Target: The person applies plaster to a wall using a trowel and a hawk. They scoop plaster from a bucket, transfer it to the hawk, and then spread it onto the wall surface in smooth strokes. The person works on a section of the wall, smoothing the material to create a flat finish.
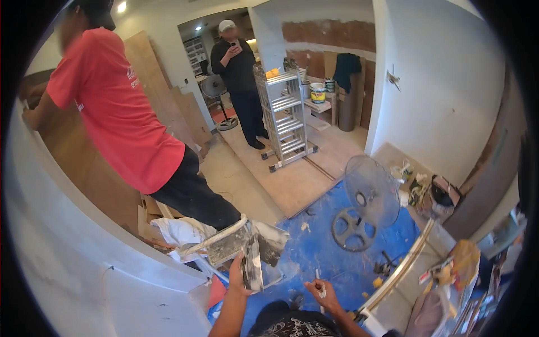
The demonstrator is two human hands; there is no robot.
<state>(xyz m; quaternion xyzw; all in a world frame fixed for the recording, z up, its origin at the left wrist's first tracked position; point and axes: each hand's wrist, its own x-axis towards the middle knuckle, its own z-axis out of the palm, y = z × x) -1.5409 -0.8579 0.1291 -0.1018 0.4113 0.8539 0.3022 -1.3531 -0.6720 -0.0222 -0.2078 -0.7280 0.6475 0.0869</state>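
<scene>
My left hand [238, 275] is closed on a long, flat, plaster-smeared board [254, 265], dark grey with pale edges, tilted upright. Just beyond it lies a grey-and-white smeared tray [225, 247], partly covered by the board; whether they touch I cannot tell. To the right, above the blue floor sheet [297, 253], my right hand [327, 296] grips a slim whitish tool [318, 275]. Its kind is too small to make out.
A person in a red shirt [120, 112] leans at the left wall. Another in black [241, 73] stands beside an aluminium ladder [289, 121]. A standing fan [370, 194] is ahead right, near a cluttered bench [418, 264]. A white bag [182, 230] lies left.
</scene>
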